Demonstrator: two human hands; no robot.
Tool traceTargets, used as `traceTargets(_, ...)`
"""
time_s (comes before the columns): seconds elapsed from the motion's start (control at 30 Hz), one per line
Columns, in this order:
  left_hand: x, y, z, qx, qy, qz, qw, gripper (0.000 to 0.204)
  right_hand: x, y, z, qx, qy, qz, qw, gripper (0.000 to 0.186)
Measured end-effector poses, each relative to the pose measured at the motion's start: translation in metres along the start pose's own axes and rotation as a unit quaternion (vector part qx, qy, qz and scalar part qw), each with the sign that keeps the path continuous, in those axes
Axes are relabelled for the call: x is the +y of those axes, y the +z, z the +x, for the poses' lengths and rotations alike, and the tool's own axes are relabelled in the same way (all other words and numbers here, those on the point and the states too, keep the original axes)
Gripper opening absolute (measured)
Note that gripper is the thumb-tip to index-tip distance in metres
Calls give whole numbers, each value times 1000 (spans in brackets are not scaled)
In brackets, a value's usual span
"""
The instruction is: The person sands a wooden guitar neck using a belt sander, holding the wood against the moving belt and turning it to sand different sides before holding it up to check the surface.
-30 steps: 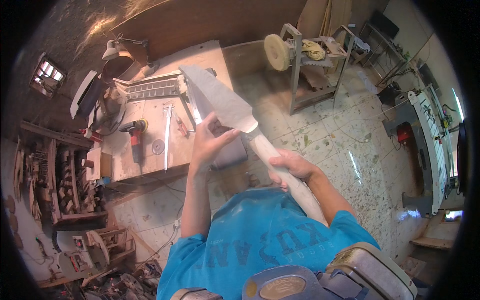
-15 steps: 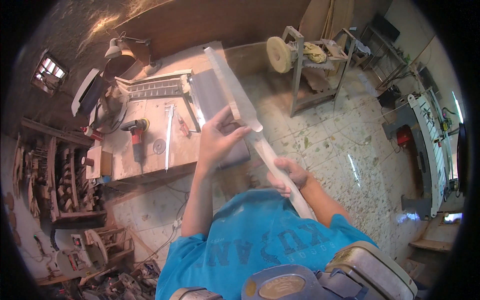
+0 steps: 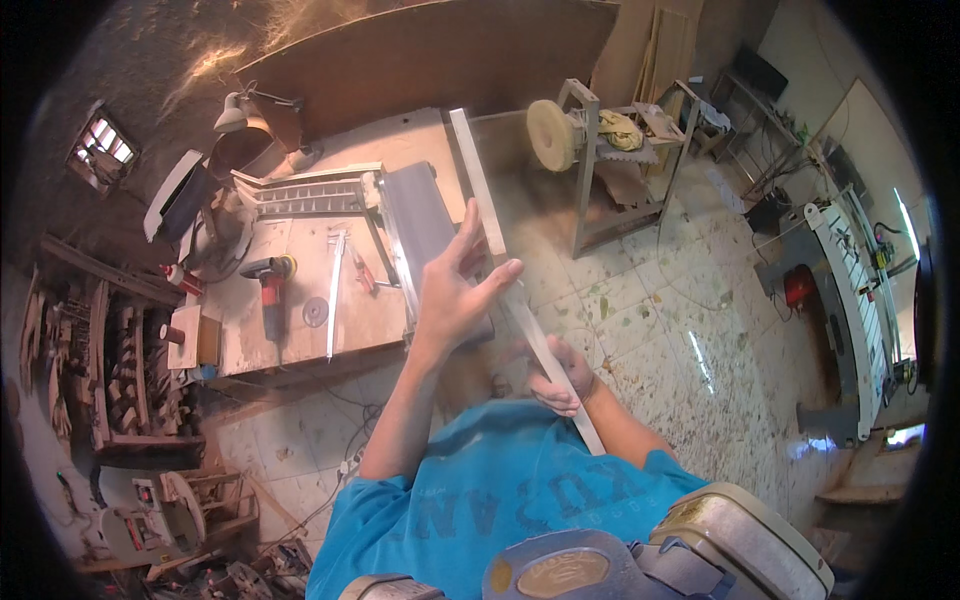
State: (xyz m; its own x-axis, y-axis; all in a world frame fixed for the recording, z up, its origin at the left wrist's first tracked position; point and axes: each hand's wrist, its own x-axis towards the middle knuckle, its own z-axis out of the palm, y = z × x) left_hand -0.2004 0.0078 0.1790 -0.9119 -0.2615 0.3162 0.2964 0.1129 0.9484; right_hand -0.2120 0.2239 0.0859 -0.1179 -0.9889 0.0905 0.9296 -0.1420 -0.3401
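A long pale wooden piece (image 3: 478, 183), seen narrow edge on, slants from above the belt sander (image 3: 413, 205) down toward my blue shirt. My left hand (image 3: 460, 285) holds its middle, fingers along the far part and thumb pressed near the narrowing. Lower down, my right hand (image 3: 560, 380) has its fingers wrapped round the narrower shaft. The sander, with its grey belt, lies at the right side of the workbench (image 3: 280, 340), left of the wooden piece.
An angle grinder (image 3: 272, 305), caliper (image 3: 336, 295) and disc (image 3: 314, 312) lie on the bench beside a desk lamp (image 3: 232, 110). A metal stand with a buffing wheel (image 3: 548, 135) is ahead right. A machine (image 3: 830, 310) stands at right, wood offcuts (image 3: 125, 370) at left.
The wooden piece has turned from showing its broad face to showing its narrow edge and stands further right at its far end. My left hand has shifted slightly up and right with it.
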Motion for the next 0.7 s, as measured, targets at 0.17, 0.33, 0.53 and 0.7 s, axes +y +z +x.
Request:
traceTargets(0.17,16,1,3,-18,-19,-39,999,74,-5,5,-10,92,9,-80,993,74)
traceTargets(0.33,-12,-11,8,-8,-15,-17,1000,50,-25,16,-15,195,35,-183,963,67)
traceTargets(0.53,-31,-50,34,113,-20,-29,993,43,-60,13,-8,331,24,-476,814,56)
traceTargets(0.7,-37,-120,84,187,11,91,978,45,-94,-42,-11,343,-29,-751,563,53)
